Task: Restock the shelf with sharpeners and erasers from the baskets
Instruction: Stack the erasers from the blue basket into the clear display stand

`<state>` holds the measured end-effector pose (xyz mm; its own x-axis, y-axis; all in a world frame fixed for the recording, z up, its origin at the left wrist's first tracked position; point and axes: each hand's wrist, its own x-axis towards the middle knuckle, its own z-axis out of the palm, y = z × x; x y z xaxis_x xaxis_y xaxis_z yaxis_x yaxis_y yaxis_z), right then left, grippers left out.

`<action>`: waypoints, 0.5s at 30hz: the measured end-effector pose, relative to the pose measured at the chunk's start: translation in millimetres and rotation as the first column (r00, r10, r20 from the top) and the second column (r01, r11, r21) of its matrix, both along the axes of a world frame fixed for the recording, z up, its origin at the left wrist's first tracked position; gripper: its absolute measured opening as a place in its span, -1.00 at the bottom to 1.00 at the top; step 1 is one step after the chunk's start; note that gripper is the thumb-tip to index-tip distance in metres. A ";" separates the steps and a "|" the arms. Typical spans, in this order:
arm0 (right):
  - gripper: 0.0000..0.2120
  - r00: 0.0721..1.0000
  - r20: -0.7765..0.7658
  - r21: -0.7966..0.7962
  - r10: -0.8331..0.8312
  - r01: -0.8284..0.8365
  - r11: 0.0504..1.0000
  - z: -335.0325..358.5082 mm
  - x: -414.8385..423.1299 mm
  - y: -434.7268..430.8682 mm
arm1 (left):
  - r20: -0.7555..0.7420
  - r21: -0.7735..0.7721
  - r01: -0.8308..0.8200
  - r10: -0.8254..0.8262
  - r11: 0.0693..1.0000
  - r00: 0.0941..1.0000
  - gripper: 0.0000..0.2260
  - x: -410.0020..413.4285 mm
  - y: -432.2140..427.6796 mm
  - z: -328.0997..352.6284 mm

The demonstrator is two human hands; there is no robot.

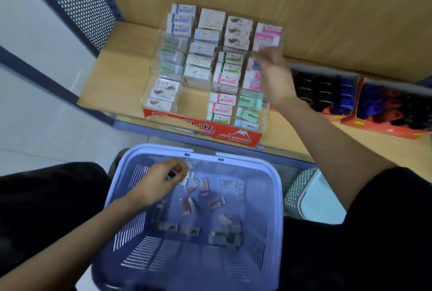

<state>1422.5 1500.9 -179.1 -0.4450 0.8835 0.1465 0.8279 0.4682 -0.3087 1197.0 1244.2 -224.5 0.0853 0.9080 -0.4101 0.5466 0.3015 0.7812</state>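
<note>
Erasers fill most of the display box; several wait in our basket. Left hand pinches one; the right hand is blurred, so its grip we cannot tell.

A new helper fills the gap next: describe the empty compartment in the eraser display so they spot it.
On the wooden shelf behind the blue basket sits a clear eraser display with a red front strip. The empty compartment is in its front row, second from the left; its neighbours hold stacked erasers, it shows only wood.
</note>
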 end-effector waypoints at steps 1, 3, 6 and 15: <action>-0.39 0.991 -0.114 -0.030 -0.072 0.069 0.997 4.0 -1.3 -13.2 | -0.008 -0.022 0.001 -0.001 1.000 1.000 -0.85 -0.7 -3.7 -6.3; -0.48 0.939 -0.314 -0.027 -0.141 0.140 0.990 11.7 -5.5 -57.3 | -0.026 -0.066 0.008 -0.010 0.998 1.000 -0.84 -2.5 -9.0 -27.2; -0.71 0.934 -0.341 0.083 0.107 -0.083 0.993 2.1 -13.2 -150.3 | -0.094 -0.113 -0.001 -0.009 0.994 0.996 -0.88 -2.7 -18.1 -62.5; -0.38 0.990 0.127 -0.785 0.055 0.067 0.615 -189.0 -23.2 -258.6 | -0.341 -0.128 0.253 -0.282 0.959 0.897 -0.45 -24.8 -40.1 -178.9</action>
<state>1399.4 1242.3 -368.2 -0.3994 0.6346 -0.6617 0.8887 0.0908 -0.4494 1172.2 1204.0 -403.4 0.1572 0.8352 -0.5270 0.8501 0.1573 0.5027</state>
